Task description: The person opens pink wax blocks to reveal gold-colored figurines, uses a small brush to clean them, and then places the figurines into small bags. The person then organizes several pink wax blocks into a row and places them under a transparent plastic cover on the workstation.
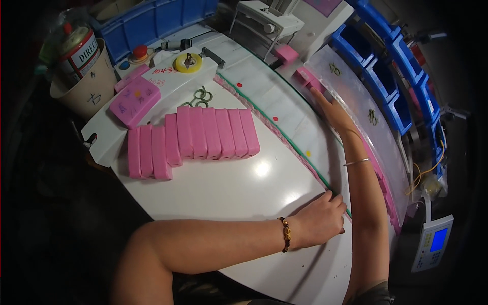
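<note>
My right hand [334, 113] reaches far forward along the right side, a silver bangle on its wrist. Its fingers close on a pink block [316, 83], partly blurred. My left hand [319, 218], with a beaded bracelet, lies low near the table's right side, by the end of a green-edged strip [287, 133]. Its fingers are curled; whatever they hold is hidden. Left of the strip, a row of upright pink blocks [198, 133] stands side by side on the white table [213, 195].
A marked pink block [136, 101], yellow tape roll [188, 63] and green rings [202, 93] lie beyond the row. A bin holding a can [80, 51] stands far left. Along the right are a clear panel [351, 86], blue bins [399, 109] and a device with a blue screen [437, 239].
</note>
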`<state>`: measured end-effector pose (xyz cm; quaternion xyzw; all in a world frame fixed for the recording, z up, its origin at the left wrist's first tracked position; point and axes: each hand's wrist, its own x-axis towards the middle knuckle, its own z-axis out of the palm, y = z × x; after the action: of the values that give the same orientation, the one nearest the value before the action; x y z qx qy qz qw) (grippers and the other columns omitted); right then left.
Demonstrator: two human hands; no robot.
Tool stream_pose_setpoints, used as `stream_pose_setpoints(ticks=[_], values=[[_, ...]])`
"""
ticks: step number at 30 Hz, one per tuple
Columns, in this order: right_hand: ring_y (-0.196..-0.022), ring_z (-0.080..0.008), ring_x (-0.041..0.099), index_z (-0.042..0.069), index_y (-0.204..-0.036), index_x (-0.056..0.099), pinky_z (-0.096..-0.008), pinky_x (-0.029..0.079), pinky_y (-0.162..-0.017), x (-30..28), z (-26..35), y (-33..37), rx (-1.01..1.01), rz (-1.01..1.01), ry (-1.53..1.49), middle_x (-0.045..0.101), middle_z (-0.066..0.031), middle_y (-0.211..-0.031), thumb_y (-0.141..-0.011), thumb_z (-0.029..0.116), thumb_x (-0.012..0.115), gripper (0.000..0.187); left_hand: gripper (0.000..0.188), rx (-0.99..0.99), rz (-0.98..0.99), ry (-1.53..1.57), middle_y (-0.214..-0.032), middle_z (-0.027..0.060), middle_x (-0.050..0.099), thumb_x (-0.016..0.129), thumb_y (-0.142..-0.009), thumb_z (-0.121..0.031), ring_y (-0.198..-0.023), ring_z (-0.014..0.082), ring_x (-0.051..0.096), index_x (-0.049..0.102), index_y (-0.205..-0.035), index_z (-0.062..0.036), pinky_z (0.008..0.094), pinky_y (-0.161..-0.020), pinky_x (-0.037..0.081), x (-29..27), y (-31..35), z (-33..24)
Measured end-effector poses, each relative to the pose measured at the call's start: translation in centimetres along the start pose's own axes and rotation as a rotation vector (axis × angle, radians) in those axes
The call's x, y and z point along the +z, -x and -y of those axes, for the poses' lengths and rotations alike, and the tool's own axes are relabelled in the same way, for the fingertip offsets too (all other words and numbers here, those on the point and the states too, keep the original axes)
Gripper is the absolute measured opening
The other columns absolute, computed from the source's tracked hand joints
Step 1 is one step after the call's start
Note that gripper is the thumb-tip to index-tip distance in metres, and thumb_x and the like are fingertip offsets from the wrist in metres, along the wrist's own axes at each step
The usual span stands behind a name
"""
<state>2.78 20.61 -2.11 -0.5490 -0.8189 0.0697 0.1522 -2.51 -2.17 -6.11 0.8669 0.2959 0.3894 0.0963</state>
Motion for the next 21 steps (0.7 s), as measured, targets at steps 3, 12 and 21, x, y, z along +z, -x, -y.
stream_pose_setpoints(ticks=[3, 12, 21], values=[[-0.119, -0.0386, 0.053, 0.000, -0.130, 0.052, -0.0396, 0.037, -0.102, 1.4, 1.3, -2.2, -0.067, -0.017, 0.049, 0.058, -0.0258, -0.125, -0.089, 0.058, 0.054, 0.071, 0.027, -0.006, 0.042, 0.002, -0.084, 0.0098, 0.062, 0.058, -0.088, -0.026, -0.093, 0.0255, 0.054, 0.068, -0.077, -0.0030, 0.0359, -0.083, 0.042, -0.2, 0.0, -0.1], [-0.113, -0.0341, 0.057, 0.000, -0.127, 0.054, -0.0376, 0.039, -0.099, 5.0, -2.9, -4.9, -0.117, -0.063, -0.164, 0.060, -0.0235, -0.120, -0.089, 0.050, 0.059, 0.062, 0.027, -0.033, 0.029, 0.011, -0.083, 0.0092, 0.062, 0.059, -0.087, -0.026, -0.094, 0.0257, 0.055, 0.068, -0.074, -0.0042, 0.0360, -0.084, 0.042, 0.2, -0.1, -0.2], [-0.105, -0.0404, 0.054, -0.001, -0.119, 0.055, -0.0447, 0.042, -0.093, 1.3, -2.4, -1.6, -0.158, -0.431, 0.008, 0.054, -0.0235, -0.117, -0.077, 0.042, 0.072, 0.062, 0.033, -0.007, -0.007, 0.020, -0.084, 0.0093, 0.058, 0.059, -0.089, -0.031, -0.093, 0.0255, 0.052, 0.065, -0.072, -0.0037, 0.0365, -0.087, 0.041, 0.0, 0.2, 0.2]])
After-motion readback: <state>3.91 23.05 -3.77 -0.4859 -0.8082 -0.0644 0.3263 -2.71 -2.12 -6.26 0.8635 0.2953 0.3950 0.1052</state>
